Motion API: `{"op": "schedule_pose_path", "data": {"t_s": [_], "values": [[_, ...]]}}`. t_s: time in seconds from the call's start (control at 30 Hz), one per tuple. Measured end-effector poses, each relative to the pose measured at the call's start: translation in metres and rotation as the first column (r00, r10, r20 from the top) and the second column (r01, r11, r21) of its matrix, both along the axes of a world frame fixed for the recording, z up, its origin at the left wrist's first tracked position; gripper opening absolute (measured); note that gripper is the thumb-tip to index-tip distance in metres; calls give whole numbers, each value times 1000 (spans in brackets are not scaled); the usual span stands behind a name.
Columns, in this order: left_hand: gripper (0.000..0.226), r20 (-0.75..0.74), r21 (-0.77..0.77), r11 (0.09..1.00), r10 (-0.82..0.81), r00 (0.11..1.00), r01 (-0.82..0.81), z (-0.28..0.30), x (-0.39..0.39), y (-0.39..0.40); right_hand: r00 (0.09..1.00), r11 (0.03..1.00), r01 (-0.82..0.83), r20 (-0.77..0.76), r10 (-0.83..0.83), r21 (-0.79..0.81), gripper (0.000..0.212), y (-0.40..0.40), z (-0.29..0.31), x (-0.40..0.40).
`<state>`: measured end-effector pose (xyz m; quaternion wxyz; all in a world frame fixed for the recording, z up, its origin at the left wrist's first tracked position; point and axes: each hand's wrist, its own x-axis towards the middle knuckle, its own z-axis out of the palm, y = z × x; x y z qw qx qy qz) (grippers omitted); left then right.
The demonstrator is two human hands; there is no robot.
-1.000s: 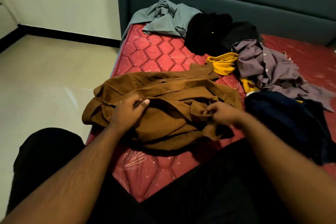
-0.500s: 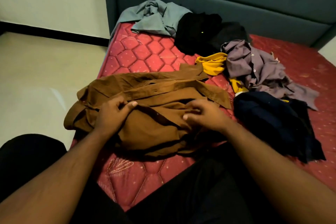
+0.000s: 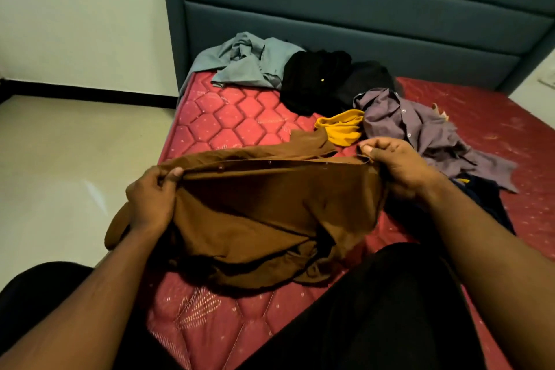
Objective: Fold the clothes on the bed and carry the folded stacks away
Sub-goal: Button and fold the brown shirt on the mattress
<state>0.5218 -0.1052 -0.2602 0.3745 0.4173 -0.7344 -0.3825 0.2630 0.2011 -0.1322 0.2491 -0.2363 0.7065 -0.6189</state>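
Left hand (image 3: 151,200) and right hand (image 3: 396,165) each pinching the brown shirt's (image 3: 264,213) edge, stretched above the near bed (image 3: 228,117), other clothes farther right

Dim indoor light, glare on the floor (image 3: 90,195), wide-angle bending at edges.

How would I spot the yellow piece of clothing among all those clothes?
Start at the teal padded headboard and come down the red quilted mattress. The small mustard-yellow garment lies bunched between the black clothes and the crumpled mauve button shirt. It is the only bright item.
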Motion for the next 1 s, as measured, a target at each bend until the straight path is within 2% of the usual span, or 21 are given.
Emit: {"op": "schedule_pose_path", "data": {"t_s": [0.07, 0.1, 0.13, 0.2, 0.23, 0.27, 0.33, 0.37, 0.4, 0.43, 0.5, 0.57, 0.6, 0.67, 0.73, 0.77, 0.83, 0.9, 0.93, 0.97, 1.0], "values": [[32, 102, 75, 983, -176, 979, 169, -3, -6, -1, 964, 979, 187, 208, -167, -82, 18, 4, -13, -10], [33, 141, 138, 959, -268, 953, 249, -4, -9, 3, 921, 954, 297, 271, -278, -31, 15, 8, -27, -16], [33, 178, 198, 927, -353, 919, 318, -7, -11, 8, 876, 911, 402, 250, -412, 91, 15, 12, -45, -22], [29, 238, 264, 866, -485, 842, 425, -13, -13, 18, 830, 727, 519, -64, -553, 450, 30, 20, -76, -24], [26, 259, 267, 839, -536, 803, 474, -17, -13, 23, 805, 598, 584, -297, -514, 549, 34, 22, -87, -22], [21, 271, 262, 818, -572, 774, 512, -21, -13, 25, 775, 561, 630, -480, -411, 537, 37, 18, -93, -13], [11, 270, 223, 797, -603, 750, 561, -27, -11, 29, 757, 762, 505, -632, -165, 406, 36, 1, -96, 6], [10, 262, 179, 802, -598, 758, 571, -28, -10, 31, 756, 852, 347, -655, -7, 392, 34, -10, -101, 14], [10, 254, 117, 814, -578, 775, 569, -29, -12, 33, 745, 876, 183, -645, 172, 446, 34, -20, -104, 21], [10, 233, 57, 830, -552, 800, 556, -28, -11, 35, 739, 840, 62, -590, 324, 539, 38, -32, -111, 27], [10, 144, -42, 844, -525, 839, 535, -21, -15, 46, 760, 649, -22, -409, 505, 761, 46, -42, -119, 31], [9, 51, -74, 842, -532, 845, 534, -12, -17, 53, 800, 434, -64, -214, 561, 899, 41, -43, -121, 22], [10, 24, -68, 839, -539, 842, 540, -12, -16, 53, 805, 401, -70, -186, 563, 914, 33, -40, -121, 16], [16, 62, -34, 830, -554, 830, 556, -16, -13, 47, 795, 445, 68, -318, 516, 893, 22, -29, -107, 0], [23, 234, 71, 804, -589, 774, 590, -25, -10, 36, 706, 437, 355, -543, 454, 827, 24, -15, -88, -24], [25, 352, 146, 784, -611, 709, 603, -28, -10, 33, 673, 374, 465, -595, 439, 802, 27, -7, -78, -36], [24, 532, 212, 758, -619, 578, 616, -33, -13, 33, 709, 158, 546, -554, 436, 823, 32, 5, -63, -56], [17, 626, 126, 770, -551, 551, 626, -34, -16, 39, 741, -57, 552, -459, 490, 832, 43, 2, -60, -55], [18, 659, 48, 776, -498, 564, 629, -34, -17, 42, 705, -72, 578, -453, 545, 813, 49, -9, -61, -47], [24, 682, -26, 768, -454, 573, 639, -35, -19, 44, 634, 14, 593, -478, 608, 805, 54, -22, -66, -35], [30, 692, -85, 754, -425, 584, 651, -36, -21, 46, 540, 201, 554, -532, 652, 808, 55, -39, -73, -19]]}}
